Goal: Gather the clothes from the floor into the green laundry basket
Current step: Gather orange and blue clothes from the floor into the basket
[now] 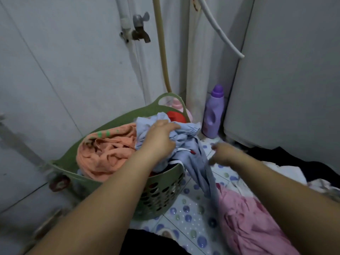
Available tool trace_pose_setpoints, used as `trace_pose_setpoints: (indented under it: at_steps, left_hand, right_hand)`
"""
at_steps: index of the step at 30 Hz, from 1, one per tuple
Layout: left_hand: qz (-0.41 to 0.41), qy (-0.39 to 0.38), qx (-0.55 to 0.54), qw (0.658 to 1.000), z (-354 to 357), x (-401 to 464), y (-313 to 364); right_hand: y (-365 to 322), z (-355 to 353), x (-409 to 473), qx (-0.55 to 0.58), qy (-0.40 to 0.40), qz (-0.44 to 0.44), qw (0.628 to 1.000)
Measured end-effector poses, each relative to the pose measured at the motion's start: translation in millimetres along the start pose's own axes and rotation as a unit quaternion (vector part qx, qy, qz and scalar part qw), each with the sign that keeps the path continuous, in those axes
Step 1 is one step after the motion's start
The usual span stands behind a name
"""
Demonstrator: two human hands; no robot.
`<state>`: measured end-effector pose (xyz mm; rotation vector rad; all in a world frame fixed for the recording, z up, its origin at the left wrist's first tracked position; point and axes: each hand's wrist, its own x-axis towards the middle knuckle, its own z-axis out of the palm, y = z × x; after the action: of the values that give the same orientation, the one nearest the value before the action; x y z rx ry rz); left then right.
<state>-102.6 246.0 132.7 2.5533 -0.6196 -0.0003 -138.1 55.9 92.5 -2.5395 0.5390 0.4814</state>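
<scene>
Tiled floor (191,225). Left hand (160,137) clamps blue garment (185,144) over green laundry basket (161,192); right hand (223,153) blurred, grip unclear. Leg below fingers may drag garment out.

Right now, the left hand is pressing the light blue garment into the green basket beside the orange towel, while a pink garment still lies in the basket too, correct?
Not quite: the head view shows the pink garment lying on the floor, outside the green basket. The left hand, light blue garment and orange towel are as stated.
</scene>
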Motion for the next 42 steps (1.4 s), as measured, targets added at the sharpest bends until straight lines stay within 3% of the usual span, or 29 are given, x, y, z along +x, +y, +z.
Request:
trace_pose_setpoints:
  at_steps: [2,6,12,14,16,18,20,21,26,31,34,36,38,40,42]
  left_hand:
    - [0.041,-0.033,0.031,0.998,16.9,4.5,7.3]
    - [0.075,-0.078,0.041,0.993,36.1,1.9,13.0]
    - [0.112,-0.165,0.085,0.976,45.3,1.3,17.2]
    - [0.115,-0.178,0.097,0.972,50.4,1.8,16.1]
    - [0.095,-0.173,0.055,0.979,51.4,-0.2,19.8]
    - [0.054,-0.134,-0.068,0.987,45.7,-3.0,29.6]
    - [0.0,-0.049,-0.216,0.975,36.4,-3.3,39.3]
    - [-0.024,0.004,-0.268,0.963,30.6,-2.8,42.4]
    - [-0.147,0.178,-0.333,0.914,-4.1,9.7,17.6]
    - [-0.188,0.315,-0.349,0.862,-46.7,2.6,-35.9]
    - [-0.268,0.336,-0.332,0.84,-53.7,-2.7,-71.3]
    - [-0.357,0.3,-0.258,0.846,-53.0,-5.9,-83.4]
    - [-0.37,0.272,-0.149,0.875,-52.2,-11.2,-83.2]
    - [-0.272,0.24,-0.01,0.932,-47.8,-9.2,-77.1]
    - [-0.153,0.13,0.027,0.979,-47.5,-1.2,-75.3]
  right_hand:
    - [21.5,25.7,4.1,-0.033,-0.054,0.044,0.997]
    - [40.8,81.2,20.8,-0.08,-0.054,0.078,0.992]
    - [29.3,62.9,15.3,0.025,-0.067,-0.009,0.997]
    - [16.6,30.8,7.0,0.126,-0.033,-0.045,0.991]
    - [1.5,-2.6,-7.8,0.313,0.003,-0.068,0.947]
    - [-15.1,-32.2,-20.1,0.471,0.006,-0.103,0.876]
    - [-33.7,-54.6,-33.3,0.56,-0.01,-0.15,0.815]
    - [-41.8,-60.7,-37.9,0.572,-0.023,-0.173,0.801]
    - [-65.8,-58.1,-44.5,0.514,-0.045,-0.235,0.823]
    - [-78.8,-40.1,-42.3,0.352,0.055,-0.223,0.908]
    - [-85.3,-21.1,-41.3,0.241,0.042,-0.239,0.94]
    - [-89.4,-7.2,-37.3,0.162,0.035,-0.245,0.955]
    - [-95.0,2.8,-31.8,0.105,0.05,-0.255,0.96]
    - [-98.6,5.6,-27.0,0.067,0.093,-0.272,0.956]
    - [-101.8,6.6,-22.9,0.046,0.096,-0.309,0.945]
